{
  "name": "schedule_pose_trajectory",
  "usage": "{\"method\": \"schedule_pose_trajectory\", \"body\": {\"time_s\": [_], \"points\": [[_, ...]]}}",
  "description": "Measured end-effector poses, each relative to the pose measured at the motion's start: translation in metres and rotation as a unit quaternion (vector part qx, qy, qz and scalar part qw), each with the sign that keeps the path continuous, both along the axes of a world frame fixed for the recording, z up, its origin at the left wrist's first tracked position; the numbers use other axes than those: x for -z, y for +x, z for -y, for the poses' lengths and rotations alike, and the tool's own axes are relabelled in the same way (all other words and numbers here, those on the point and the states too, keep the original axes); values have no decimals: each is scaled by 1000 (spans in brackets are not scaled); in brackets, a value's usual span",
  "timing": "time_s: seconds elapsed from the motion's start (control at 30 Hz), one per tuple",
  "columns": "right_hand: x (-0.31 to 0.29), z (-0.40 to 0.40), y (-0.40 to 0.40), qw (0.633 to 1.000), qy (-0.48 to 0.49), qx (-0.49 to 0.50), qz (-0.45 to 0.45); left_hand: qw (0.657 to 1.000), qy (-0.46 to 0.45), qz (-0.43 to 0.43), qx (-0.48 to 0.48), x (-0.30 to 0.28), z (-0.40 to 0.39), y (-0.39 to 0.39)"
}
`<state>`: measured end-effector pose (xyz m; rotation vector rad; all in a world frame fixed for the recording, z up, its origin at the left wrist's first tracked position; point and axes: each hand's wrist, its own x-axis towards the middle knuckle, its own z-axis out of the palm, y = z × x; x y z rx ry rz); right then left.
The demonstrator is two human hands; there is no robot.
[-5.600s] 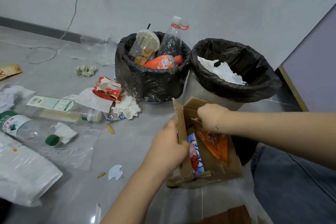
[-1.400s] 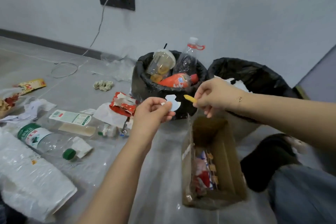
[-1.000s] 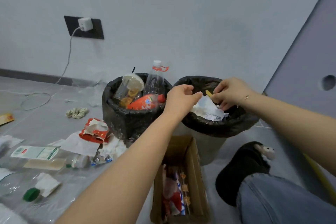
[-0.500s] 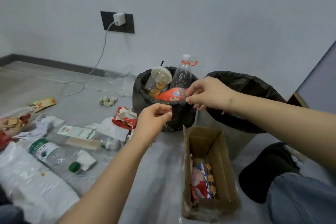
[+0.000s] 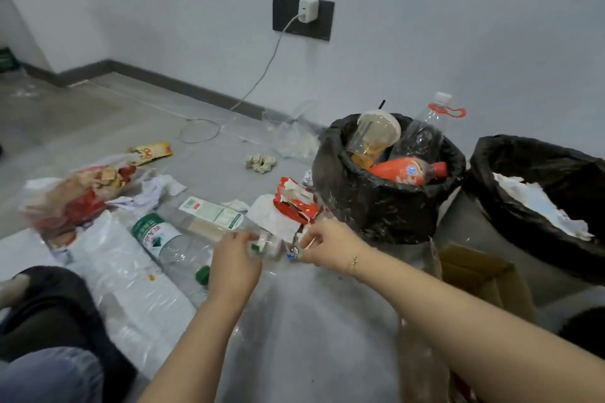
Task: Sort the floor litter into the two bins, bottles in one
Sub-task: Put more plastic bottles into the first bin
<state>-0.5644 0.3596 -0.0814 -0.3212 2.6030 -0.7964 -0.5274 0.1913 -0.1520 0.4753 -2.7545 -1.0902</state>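
From the head camera we see both hands down at the floor point(image 5: 278, 321), close together in front of the left bin. The left hand point(image 5: 234, 267) has its fingers point(image 5: 244, 240) curled about the neck end of a clear bottle with a white label point(image 5: 212, 214) that lies on its side, its body running away up and to the left of them. The right hand point(image 5: 327, 247) sits just right of that, its fingers point(image 5: 307, 239) pinched on a small scrap point(image 5: 292, 252) with a touch of blue (too blurred for us to name). Just beyond these fingers lie a torn red-and-white wrapper point(image 5: 294, 204) and white paper point(image 5: 268, 217).

Left of the left fingers, a large clear bottle with a green label point(image 5: 167, 247) rests on a sheet of clear plastic point(image 5: 131, 288), its green cap point(image 5: 203, 274) near the wrist. Further left is a red snack bag point(image 5: 70, 196).

Up and right of the right fingers stands the black-lined bottle bin point(image 5: 376, 203), holding an orange bottle point(image 5: 404, 170), a lidded plastic cup point(image 5: 375, 137) and a tall clear bottle point(image 5: 422, 137). Right again, the second lined bin point(image 5: 510, 193) holds white paper. An open cardboard box point(image 5: 481, 275) stands beneath it, right of the right forearm.
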Motion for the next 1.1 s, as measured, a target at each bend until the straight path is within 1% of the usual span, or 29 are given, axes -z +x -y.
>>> {"method": "schedule_pose_trajectory", "body": {"time_s": [0.07,0.13,0.17,0.2,0.3,0.33,0.4,0.47,0.53,0.57,0.67,0.7,0.77,0.83,0.9,0.93,1.0,1.03,1.1], "points": [[16,9,-2,1000,3,1,22,992,-114,-2,58,3,14,-18],[24,13,-6,999,5,13,32,970,-223,21,97,1,24,-35],[26,13,-10,999,3,21,32,959,-263,41,103,2,30,-44],[28,14,-14,999,1,27,28,950,-285,69,107,4,36,-53],[32,16,-23,999,-2,35,22,931,-297,156,145,9,52,-69],[33,16,-23,999,-7,36,22,922,-306,171,162,10,55,-70],[37,16,-22,999,-18,38,25,903,-339,180,193,12,60,-72],[40,16,-18,998,-30,43,32,891,-358,175,215,12,64,-71],[43,14,-15,997,-40,49,32,895,-351,159,224,10,67,-68],[44,13,-13,997,-55,53,30,905,-335,140,223,8,67,-63],[41,10,-6,988,-142,50,28,946,-247,35,205,4,63,-44],[39,10,-4,986,-161,42,22,954,-220,-3,202,3,59,-37],[37,10,0,984,-176,24,-14,960,-182,-61,204,3,49,-25],[35,11,3,980,-185,20,-73,964,-145,-88,204,1,36,-18],[31,11,4,971,-196,53,-123,971,-96,-116,188,-3,23,-13],[28,10,4,966,-204,81,-134,973,-71,-131,178,-4,18,-13],[20,12,3,952,-240,139,-133,975,-25,-145,165,-9,13,-10],[16,12,1,944,-255,165,-132,976,-8,-136,169,-11,13,-9],[8,11,-1,928,-278,209,-136,980,-19,-77,184,-16,23,-8]]}}
